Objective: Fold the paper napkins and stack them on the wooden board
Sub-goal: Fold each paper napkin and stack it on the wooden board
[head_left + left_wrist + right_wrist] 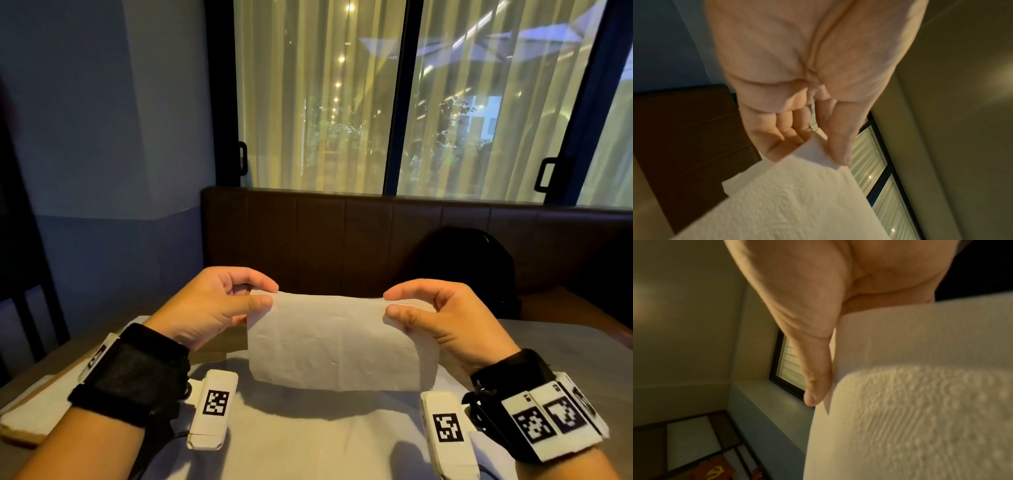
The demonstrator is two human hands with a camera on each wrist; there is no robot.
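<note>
Two hands hold one white paper napkin (337, 342) in the air above a table spread with a pale cloth (308, 442). The left hand (212, 305) pinches the napkin's upper left corner between thumb and fingers; the right hand (442, 315) pinches the upper right corner, the two hands well apart with the sheet stretched between them. Each wrist carries a black strap and white blocks printed with coded squares. At the left edge a wooden board (20, 435) bearing flat white sheets is cut off by the picture's border, so its stack cannot be counted. The left wrist view alone shows the napkin's embossed texture (789, 199) and doubled layers at the corner; the right wrist view is blurred, its fingers hidden behind the paper (920, 402). Beyond stand a brown padded bench (342, 226), one dark bag (466, 263) and curtained windows (318, 96).
</note>
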